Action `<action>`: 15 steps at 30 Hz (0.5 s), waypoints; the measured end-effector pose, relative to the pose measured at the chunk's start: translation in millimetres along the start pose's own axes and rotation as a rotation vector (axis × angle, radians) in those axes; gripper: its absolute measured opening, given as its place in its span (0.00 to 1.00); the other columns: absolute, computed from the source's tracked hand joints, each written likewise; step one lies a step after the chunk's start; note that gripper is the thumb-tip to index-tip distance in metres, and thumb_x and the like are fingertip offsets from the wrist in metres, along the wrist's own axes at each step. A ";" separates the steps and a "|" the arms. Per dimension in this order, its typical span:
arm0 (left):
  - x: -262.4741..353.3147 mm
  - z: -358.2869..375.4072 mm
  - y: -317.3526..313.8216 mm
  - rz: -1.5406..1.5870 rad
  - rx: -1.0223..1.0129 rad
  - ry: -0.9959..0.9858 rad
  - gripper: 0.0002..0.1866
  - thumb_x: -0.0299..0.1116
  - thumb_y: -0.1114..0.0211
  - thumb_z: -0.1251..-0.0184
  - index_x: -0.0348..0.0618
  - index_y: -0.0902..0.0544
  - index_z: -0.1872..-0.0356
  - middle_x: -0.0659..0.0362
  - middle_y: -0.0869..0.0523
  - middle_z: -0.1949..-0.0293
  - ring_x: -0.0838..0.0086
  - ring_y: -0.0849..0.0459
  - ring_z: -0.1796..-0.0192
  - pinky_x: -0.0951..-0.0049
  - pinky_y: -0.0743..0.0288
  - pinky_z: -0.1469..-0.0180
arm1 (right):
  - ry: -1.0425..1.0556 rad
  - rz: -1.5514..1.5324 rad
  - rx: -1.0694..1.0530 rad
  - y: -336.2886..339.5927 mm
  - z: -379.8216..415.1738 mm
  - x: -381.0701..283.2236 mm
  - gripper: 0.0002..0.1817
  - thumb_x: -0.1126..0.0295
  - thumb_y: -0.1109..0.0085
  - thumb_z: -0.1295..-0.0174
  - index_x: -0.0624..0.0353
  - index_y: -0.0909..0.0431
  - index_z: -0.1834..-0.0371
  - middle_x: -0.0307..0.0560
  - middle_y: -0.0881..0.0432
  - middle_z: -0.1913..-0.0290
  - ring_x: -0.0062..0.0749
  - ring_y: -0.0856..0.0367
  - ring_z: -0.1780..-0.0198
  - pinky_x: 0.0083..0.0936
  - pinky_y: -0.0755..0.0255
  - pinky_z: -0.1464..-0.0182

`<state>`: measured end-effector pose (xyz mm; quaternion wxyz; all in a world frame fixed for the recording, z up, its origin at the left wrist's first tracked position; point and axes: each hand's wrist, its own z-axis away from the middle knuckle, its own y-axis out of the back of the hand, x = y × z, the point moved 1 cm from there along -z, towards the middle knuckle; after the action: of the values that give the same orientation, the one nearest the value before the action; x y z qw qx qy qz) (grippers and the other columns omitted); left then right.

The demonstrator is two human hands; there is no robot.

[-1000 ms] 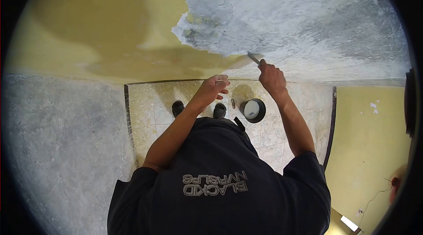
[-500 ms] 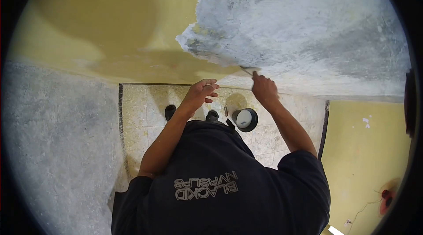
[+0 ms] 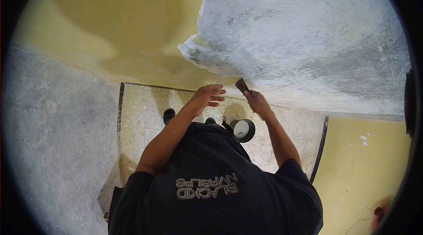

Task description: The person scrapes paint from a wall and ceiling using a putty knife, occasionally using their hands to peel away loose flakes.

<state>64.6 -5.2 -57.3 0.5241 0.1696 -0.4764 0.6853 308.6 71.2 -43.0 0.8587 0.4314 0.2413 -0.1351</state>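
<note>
Your right hand (image 3: 259, 103) grasps the scraper (image 3: 241, 85), long axis running forward-left from the grip (left hand (image 3: 207, 99) apart, unladen).

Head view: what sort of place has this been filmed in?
Probably a room under renovation: the wall is part yellow, part patchy grey-white; the right hand holds a scraper; and a bucket with something white inside stands on the tiled floor.

Yellow wall (image 3: 132, 23), mottled grey patch (image 3: 304, 37)
</note>
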 end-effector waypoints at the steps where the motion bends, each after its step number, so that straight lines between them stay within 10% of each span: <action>1: -2.8 -4.9 -5.8 0.124 -0.048 0.034 0.28 0.46 0.44 0.32 0.38 0.34 0.38 0.55 0.24 0.44 0.70 0.20 0.50 0.68 0.28 0.53 | -0.120 -0.379 -0.116 0.4 19.4 -22.5 0.22 0.50 0.58 0.31 0.61 0.29 0.61 0.34 0.33 0.78 0.22 0.32 0.78 0.25 0.30 0.74; 9: -33.6 -27.6 -78.4 0.075 0.021 0.162 0.27 0.49 0.44 0.32 0.43 0.32 0.39 0.60 0.22 0.53 0.73 0.22 0.54 0.68 0.30 0.53 | -0.075 -0.821 -0.159 -3.6 54.1 -35.2 0.12 0.67 0.56 0.32 0.63 0.32 0.52 0.39 0.28 0.74 0.22 0.30 0.81 0.20 0.33 0.80; 15: -59.9 -32.9 -104.9 0.270 -0.024 -0.031 0.25 0.44 0.46 0.30 0.49 0.34 0.36 0.61 0.20 0.54 0.75 0.21 0.53 0.70 0.32 0.54 | 0.017 -0.450 0.023 0.6 33.4 3.8 0.12 0.66 0.57 0.31 0.63 0.31 0.54 0.41 0.28 0.79 0.23 0.30 0.84 0.23 0.34 0.84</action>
<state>189.2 -11.6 -67.3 0.4219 0.1080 -0.5112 0.7410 322.1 44.6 -27.5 0.7998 0.3777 0.3373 -0.3225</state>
